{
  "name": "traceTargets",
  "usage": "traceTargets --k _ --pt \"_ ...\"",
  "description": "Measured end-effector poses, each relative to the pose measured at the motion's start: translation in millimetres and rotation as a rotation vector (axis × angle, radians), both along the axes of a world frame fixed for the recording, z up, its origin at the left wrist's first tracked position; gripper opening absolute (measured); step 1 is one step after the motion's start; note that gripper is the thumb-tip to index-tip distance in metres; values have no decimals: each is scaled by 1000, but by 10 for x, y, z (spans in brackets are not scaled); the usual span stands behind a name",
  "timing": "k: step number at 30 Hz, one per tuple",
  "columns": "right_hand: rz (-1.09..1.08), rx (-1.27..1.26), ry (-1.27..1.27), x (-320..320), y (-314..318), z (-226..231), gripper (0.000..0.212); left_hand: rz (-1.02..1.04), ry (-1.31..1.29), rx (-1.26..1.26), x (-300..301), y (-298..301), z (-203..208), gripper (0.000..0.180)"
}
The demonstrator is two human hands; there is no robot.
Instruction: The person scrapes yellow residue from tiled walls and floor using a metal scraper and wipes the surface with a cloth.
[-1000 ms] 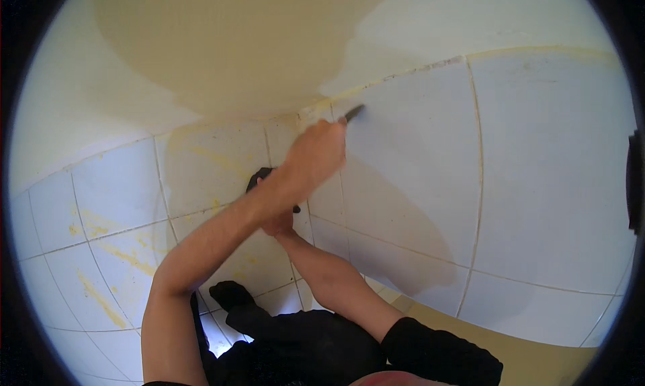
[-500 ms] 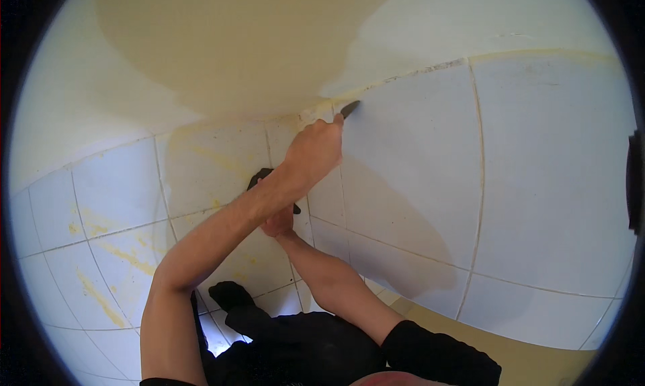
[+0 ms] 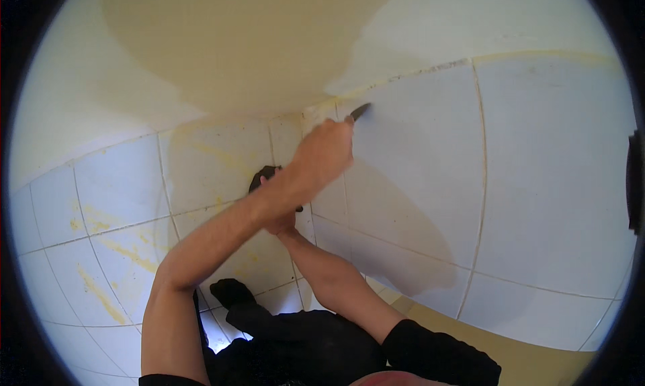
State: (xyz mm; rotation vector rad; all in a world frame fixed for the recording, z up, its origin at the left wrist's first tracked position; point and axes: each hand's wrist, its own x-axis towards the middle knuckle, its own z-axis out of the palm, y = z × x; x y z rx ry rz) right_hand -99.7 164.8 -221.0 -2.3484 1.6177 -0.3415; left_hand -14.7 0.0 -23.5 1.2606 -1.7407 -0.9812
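Note:
My left hand (image 3: 327,152) is closed round a knife (image 3: 362,111); its handle is hidden in the fist and only the short, dark, pointed blade shows. The blade lies at the white wall tiles (image 3: 410,157) right of the corner, a little below their top edge. Under my crossing left forearm, my right hand (image 3: 281,223) is closed on a dark, cloth-like thing (image 3: 263,176). Most of its fingers and much of that thing are hidden by the forearm.
Above the tiles runs a cream wall (image 3: 430,23), with a flaky, yellowish seam (image 3: 443,68) between them. Yellow smears (image 3: 101,295) mark the tiles on the left. A dark object (image 3: 635,184) stands at the right rim. My black-clad leg and foot (image 3: 232,293) are below.
My left hand and the knife have shifted slightly to the right along the tiles. My right hand stays nearly in place with the dark thing.

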Motion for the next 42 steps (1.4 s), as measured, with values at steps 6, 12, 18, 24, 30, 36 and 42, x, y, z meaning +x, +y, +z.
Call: traceTargets --k 6,12,18,24,30,36,42 --pt "-31 7 71 22 -13 -19 60 -17 -5 53 132 -179 -55 21" --pt "-10 -26 68 6 -13 -32 59 4 6 47 128 -171 -44 18" --pt "12 65 65 36 -21 0 57 -55 -10 33 68 -104 -100 16" --pt "-35 2 41 7 -8 -51 57 -41 -6 55 134 -95 -66 16" --pt "-30 -43 11 58 7 -32 57 -6 -19 98 169 -168 -30 17" --pt "-11 -7 66 0 1 -64 60 -29 -40 74 122 -228 -67 16" --pt "-9 27 50 59 -14 63 57 -26 -54 28 40 -72 -213 14"
